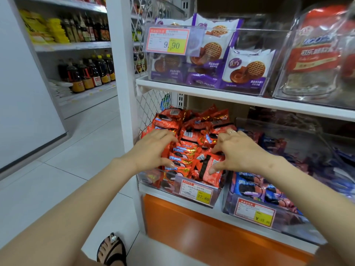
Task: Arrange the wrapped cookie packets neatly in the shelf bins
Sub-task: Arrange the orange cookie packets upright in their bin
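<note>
**A:** Head view: where do the red cookie packets (184, 156) sit?

**B:** They are heaped in a clear bin (148, 179) on the lower shelf, at the middle of the frame. A short row stands on edge near the bin's front.

**A:** And the hands?

**B:** The left hand (153, 148) lies spread over the left side of the pile. Its fingers are fairly straight and touch the wrappers without grasping. The right hand (236, 150) is curled, its thumb and fingers pinching one red packet (211, 177) at the bin's front right.

**A:** What is around them?

**B:** A price tag (196, 192) hangs on the bin's front. Blue packets (247, 187) fill the bin just to the right. Purple waffle packets (247, 68) sit in a bin on the shelf above, at upper middle.
</note>
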`<state>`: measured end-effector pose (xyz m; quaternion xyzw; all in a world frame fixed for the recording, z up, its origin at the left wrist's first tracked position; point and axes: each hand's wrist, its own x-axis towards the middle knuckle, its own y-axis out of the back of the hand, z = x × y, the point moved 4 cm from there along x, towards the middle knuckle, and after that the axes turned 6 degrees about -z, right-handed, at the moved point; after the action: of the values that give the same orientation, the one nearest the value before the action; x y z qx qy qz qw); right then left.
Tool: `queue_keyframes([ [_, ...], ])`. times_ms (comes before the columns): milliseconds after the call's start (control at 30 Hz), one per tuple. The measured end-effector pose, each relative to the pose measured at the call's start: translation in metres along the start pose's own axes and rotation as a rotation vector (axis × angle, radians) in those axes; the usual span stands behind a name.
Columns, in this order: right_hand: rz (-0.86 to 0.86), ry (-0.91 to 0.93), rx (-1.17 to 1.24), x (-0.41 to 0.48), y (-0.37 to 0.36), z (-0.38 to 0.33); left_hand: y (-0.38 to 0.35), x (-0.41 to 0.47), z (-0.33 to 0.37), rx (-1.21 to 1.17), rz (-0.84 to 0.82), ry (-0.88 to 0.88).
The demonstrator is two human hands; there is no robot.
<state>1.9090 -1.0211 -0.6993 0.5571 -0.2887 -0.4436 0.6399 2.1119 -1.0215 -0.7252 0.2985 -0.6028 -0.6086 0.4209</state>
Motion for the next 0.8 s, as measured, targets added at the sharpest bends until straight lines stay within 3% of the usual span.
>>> queue_keyframes([
  [133, 0.013, 0.047, 0.007, -0.002, -0.003, -0.008, -0.011, 0.008, 0.006, 0.121, -0.095, 0.029],
  [367, 0.066, 0.075, 0.221, -0.010, -0.001, -0.010, -0.009, 0.018, 0.008, 0.221, -0.038, 0.102],
  [567, 0.312, -0.083, 0.785, -0.011, 0.009, 0.020, -0.007, 0.018, 0.007, 0.228, -0.041, 0.092],
  [700, 0.339, -0.089, 0.990, -0.011, 0.009, 0.026, 0.004, 0.011, 0.007, 0.027, 0.030, 0.088],
  [800, 0.389, -0.004, 1.093, -0.011, 0.012, 0.019, 0.019, 0.005, 0.006, -0.451, 0.225, 0.216],
])
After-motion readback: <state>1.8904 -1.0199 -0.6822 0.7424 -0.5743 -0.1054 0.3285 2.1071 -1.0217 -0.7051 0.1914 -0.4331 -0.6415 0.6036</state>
